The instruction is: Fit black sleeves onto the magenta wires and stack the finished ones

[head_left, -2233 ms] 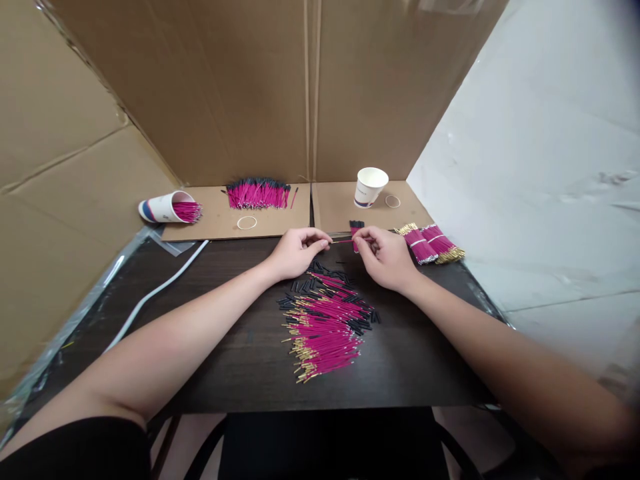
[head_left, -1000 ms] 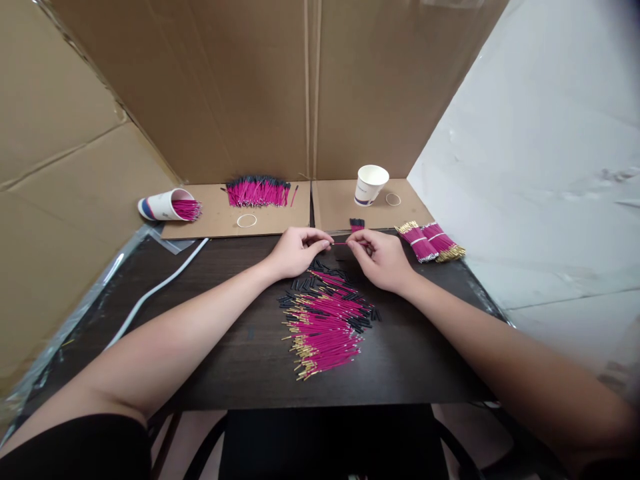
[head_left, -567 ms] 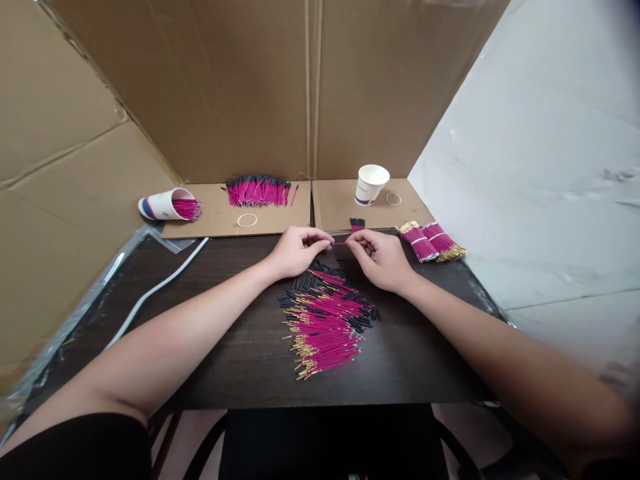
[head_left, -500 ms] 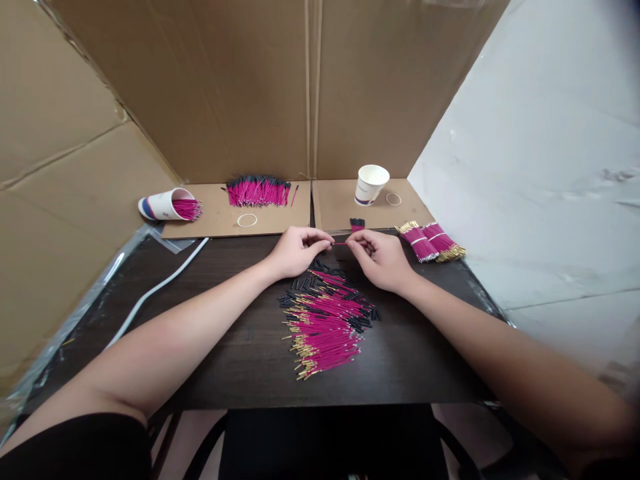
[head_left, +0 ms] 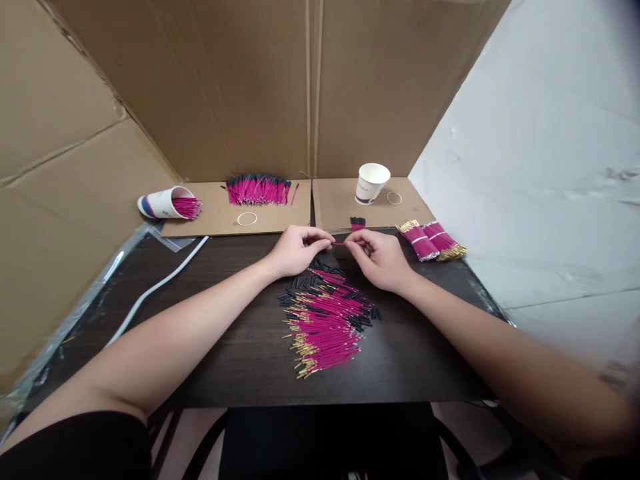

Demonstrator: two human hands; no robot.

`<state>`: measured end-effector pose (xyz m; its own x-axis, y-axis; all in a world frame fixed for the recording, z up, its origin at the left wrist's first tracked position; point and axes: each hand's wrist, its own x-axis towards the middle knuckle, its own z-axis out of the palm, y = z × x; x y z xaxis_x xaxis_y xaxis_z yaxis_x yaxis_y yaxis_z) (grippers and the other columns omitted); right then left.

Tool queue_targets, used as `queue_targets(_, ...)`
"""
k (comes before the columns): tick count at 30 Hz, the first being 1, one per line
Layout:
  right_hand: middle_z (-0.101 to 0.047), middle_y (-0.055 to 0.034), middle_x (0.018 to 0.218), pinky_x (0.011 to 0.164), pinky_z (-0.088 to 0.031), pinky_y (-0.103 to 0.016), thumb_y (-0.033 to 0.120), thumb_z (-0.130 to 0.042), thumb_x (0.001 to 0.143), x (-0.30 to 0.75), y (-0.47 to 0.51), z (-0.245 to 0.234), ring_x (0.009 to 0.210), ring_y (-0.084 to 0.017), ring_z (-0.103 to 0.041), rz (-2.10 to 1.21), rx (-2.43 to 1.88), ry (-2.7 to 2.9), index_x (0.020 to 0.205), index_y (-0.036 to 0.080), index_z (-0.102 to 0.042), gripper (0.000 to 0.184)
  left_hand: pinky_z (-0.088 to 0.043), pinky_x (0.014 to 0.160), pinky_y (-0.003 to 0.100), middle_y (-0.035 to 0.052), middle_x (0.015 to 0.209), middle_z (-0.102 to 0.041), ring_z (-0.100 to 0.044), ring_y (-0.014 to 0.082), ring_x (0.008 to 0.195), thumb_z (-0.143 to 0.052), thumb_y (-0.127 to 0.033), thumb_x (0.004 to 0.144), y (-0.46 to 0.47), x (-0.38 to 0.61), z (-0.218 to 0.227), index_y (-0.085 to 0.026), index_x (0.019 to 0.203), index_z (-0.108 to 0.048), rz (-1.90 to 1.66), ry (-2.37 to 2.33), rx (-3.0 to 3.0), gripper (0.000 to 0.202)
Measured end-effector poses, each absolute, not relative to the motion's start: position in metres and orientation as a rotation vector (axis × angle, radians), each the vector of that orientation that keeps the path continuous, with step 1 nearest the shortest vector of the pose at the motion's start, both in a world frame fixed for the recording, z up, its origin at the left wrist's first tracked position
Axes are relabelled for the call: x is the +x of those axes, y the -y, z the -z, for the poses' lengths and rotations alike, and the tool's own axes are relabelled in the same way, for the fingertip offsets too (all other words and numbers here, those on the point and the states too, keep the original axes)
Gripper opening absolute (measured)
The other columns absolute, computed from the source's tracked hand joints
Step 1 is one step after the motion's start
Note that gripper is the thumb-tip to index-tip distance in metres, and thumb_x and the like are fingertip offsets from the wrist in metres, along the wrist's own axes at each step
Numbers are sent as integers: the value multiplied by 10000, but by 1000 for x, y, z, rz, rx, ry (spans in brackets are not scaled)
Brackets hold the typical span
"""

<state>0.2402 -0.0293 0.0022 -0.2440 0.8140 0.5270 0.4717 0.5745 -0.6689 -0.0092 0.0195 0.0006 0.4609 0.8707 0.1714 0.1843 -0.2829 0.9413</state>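
My left hand [head_left: 296, 249] and my right hand [head_left: 379, 259] meet over the dark table [head_left: 240, 340], each pinching one end of a single thin pink wire [head_left: 339, 243] held level between them. What sits in the left fingertips at the wire's end is too small to make out. Just below my hands lies a loose pile of pink wires with gold tips [head_left: 325, 327], mixed with several short black sleeves [head_left: 300, 287]. A small bunch of pink wires with black ends [head_left: 357, 223] lies just beyond my right hand.
Two banded pink wire bundles [head_left: 431, 241] lie at the right. On cardboard at the back sit a row of black-tipped pink wires [head_left: 258, 191], a tipped paper cup holding wires [head_left: 165, 205], an upright paper cup [head_left: 371, 183] and rubber bands [head_left: 247, 219]. A white cable [head_left: 155, 287] runs along the left.
Earlier the right hand held the small black-ended bunch up; that bunch now lies on the table's far edge. Both hands have since stayed nearly still, pinching the single wire.
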Motion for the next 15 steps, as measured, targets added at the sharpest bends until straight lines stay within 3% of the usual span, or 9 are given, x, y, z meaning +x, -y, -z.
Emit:
queue_targets(9, -767, -48, 848, 695, -535, -388, 374, -666, 1108, 240, 29, -1, 667, -220, -641, -511, -1056, 1890, 1021, 215, -764, 206, -644, 954, 446, 105, 1004, -866, -818, 276, 954, -785, -229, 1039, -19, -9, -1, -163, 1127, -892, -897, -915, 1759, 154)
queue_targets(15, -715, -41, 848, 725, -529, -397, 279, -675, 1080, 246, 27, -5, 734, -235, -644, -404, -1015, 1999, 1011, 226, -731, 104, -584, 810, 394, 101, 995, -859, -753, 245, 842, -802, -253, 1030, -21, -9, 1, -162, 1115, -889, -909, -952, 1793, 152)
